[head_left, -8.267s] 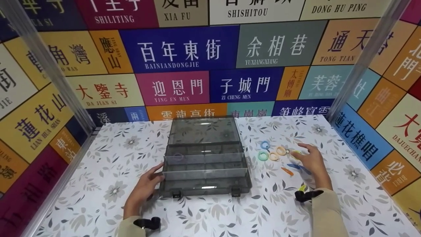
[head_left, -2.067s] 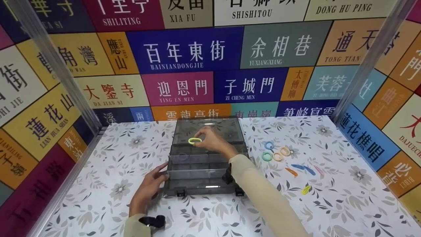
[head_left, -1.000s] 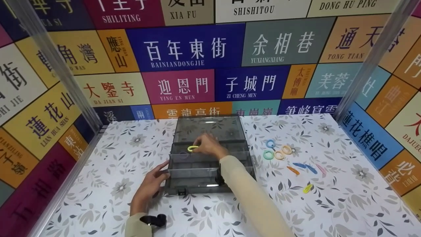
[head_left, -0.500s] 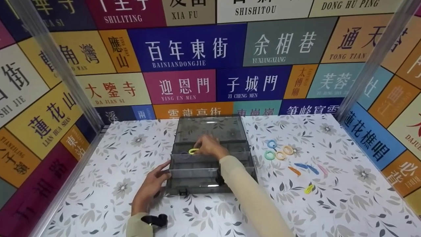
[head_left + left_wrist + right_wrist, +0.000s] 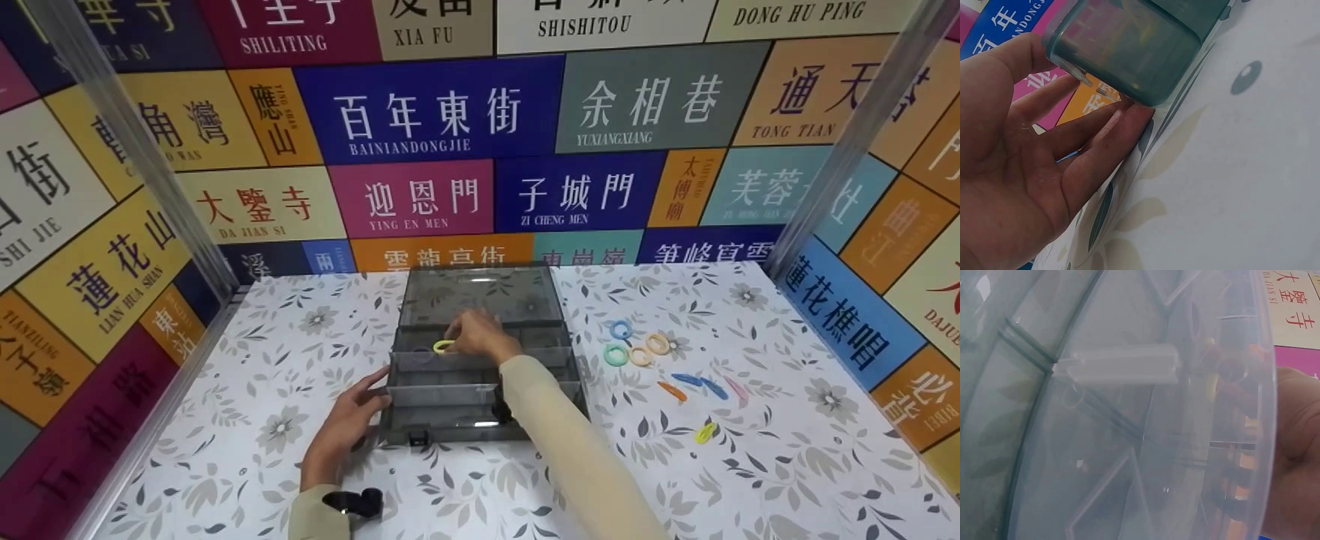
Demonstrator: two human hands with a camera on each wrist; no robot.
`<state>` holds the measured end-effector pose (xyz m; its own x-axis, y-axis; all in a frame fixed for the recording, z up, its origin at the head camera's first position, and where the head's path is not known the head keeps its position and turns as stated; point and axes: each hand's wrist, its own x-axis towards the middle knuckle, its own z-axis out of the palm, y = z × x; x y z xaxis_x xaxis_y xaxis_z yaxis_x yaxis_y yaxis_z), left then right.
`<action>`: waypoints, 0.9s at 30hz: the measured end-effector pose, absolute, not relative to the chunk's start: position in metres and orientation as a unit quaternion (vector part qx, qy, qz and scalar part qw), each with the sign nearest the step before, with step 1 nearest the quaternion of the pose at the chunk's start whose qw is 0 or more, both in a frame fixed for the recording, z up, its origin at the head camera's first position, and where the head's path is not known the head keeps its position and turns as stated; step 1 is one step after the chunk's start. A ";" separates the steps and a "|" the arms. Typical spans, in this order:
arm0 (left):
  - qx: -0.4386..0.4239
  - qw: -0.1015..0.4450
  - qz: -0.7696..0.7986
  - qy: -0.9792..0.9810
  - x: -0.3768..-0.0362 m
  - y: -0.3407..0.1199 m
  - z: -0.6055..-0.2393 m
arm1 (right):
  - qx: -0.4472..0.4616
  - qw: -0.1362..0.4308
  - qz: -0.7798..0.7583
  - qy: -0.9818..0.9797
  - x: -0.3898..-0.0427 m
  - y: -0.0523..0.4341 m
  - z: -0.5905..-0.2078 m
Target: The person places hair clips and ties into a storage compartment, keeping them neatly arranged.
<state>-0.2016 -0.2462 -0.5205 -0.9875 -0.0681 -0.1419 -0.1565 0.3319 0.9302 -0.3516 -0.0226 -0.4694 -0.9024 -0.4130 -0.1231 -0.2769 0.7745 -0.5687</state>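
- Your right hand (image 5: 480, 335) pinches a yellow-green ring (image 5: 443, 346) between thumb and fingertips, low over the far compartment of the smoke-grey organiser box (image 5: 480, 390). That pinch leaves the ring free to drop flat into the slot.
- In the right wrist view only the clear plastic of the box and part of your palm (image 5: 1297, 455) show; the ring itself cannot be made out there.
- Your left hand (image 5: 345, 429) lies open against the box's near left corner, with straight fingers (image 5: 1100, 126) along its wall and the thumb above the rim. I judge that this bracing keeps the light box from sliding while the other hand reaches across it.
- The box's lid (image 5: 480, 296) is folded back flat on the table, so every compartment stands open from above.
- To the right of the box, well apart from both hands, a cluster of loose rings (image 5: 636, 349) lies on the floral tablecloth (image 5: 225, 420): blue, green and two pale orange ones, touching or nearly so.
- Nearer you than the rings lie slim clips (image 5: 697, 386) in orange, blue and pink, with a small yellow clip (image 5: 703, 433) nearer still.
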 end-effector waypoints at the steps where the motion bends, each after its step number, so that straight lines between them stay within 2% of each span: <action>1: -0.069 0.035 0.572 0.817 -0.201 -0.246 -0.521 | -0.186 0.125 -0.280 0.934 -0.352 -0.023 -0.470; 12: -0.075 0.031 0.573 0.816 -0.205 -0.246 -0.523 | -0.205 0.141 -0.274 0.929 -0.353 -0.019 -0.464; 27: -0.071 0.040 0.565 0.821 -0.203 -0.246 -0.522 | -0.279 0.151 -0.329 0.889 -0.357 0.011 -0.432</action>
<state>-0.2025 -0.2463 -0.5218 -0.9868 -0.0713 -0.1456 -0.1615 0.3517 0.9221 -0.3565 0.0114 -0.4324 -0.7989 -0.5956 -0.0842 -0.3970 0.6272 -0.6701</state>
